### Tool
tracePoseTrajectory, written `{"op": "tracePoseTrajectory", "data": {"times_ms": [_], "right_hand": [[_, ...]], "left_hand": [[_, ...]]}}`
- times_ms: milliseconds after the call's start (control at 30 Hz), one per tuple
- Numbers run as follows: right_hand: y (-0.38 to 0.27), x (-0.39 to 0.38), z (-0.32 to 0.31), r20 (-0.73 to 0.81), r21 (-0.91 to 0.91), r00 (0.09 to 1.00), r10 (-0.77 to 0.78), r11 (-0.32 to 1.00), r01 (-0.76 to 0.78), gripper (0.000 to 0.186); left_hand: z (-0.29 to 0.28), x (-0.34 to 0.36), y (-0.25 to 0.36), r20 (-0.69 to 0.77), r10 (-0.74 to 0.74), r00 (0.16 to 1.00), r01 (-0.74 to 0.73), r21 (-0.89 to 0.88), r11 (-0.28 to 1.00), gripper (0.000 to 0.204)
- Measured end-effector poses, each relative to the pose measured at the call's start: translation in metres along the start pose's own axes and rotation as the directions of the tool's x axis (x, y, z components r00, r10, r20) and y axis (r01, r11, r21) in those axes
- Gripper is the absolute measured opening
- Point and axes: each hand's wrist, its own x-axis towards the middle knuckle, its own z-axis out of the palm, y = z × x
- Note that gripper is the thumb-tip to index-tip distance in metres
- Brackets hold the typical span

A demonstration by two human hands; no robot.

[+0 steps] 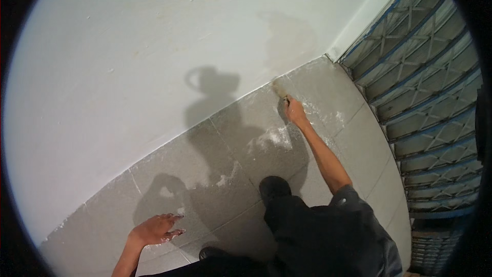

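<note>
My right hand (pixel 295 111) reaches forward, closed around the dark handle of a short hand tool. Its flat tan-brown head (pixel 279 88) meets the grey tiled floor (pixel 312 82) close to the foot of the white wall (pixel 138 72). Whether that head is bristles or a scraper blade I cannot tell. My left hand (pixel 156 229) hovers at the lower left, fingers apart and nothing in them, with white residue on the fingertips. White powder (pixel 278 137) lies smeared over the tiles below the tool, and another patch (pixel 225 178) lies nearer to me.
On the right runs a folding metal lattice gate (pixel 420 77) with blue edges, beside a white door frame (pixel 359 18). My dark shoe (pixel 274 187) stands on the tiles in the middle. My shadow (pixel 212 107) falls across wall and floor.
</note>
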Motion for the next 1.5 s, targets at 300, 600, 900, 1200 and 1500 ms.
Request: {"op": "tracePoseTrajectory", "data": {"times_ms": [300, 600, 900, 1200, 1500], "right_hand": [[-0.048, -0.041, 0.018, 0.016, 0.158, 0.986, 0.166, 0.973, -0.167, 0.030], [-0.073, -0.041, 0.022, -0.001, 0.090, 1.000, -0.006, 0.996, 0.006, 0.029], [-0.064, -0.040, 0.020, 0.050, 0.156, 0.980, 0.191, 0.968, -0.197, 0.028], [-0.062, -0.039, 0.022, 0.008, 0.004, 1.000, -0.012, 1.000, 0.012, 0.029], [-0.061, -0.043, 0.014, 0.055, -0.025, 0.998, 0.000, 1.000, 0.002, 0.029]], "left_hand": [[0.010, 0.002, -0.008, -0.037, -0.002, 0.999, 0.003, 0.042, 0.999, 0.055], [0.003, 0.000, -0.002, -0.036, 0.010, 0.999, -0.008, 0.045, 0.999, 0.054], [0.006, 0.001, -0.003, -0.065, 0.022, 0.998, -0.017, 0.063, 0.998, 0.055], [0.004, -0.001, 0.002, -0.064, 0.036, 0.997, -0.033, 0.048, 0.998, 0.056], [0.004, 0.000, -0.002, -0.014, 0.004, 1.000, -0.004, 0.011, 1.000, 0.059]]}}
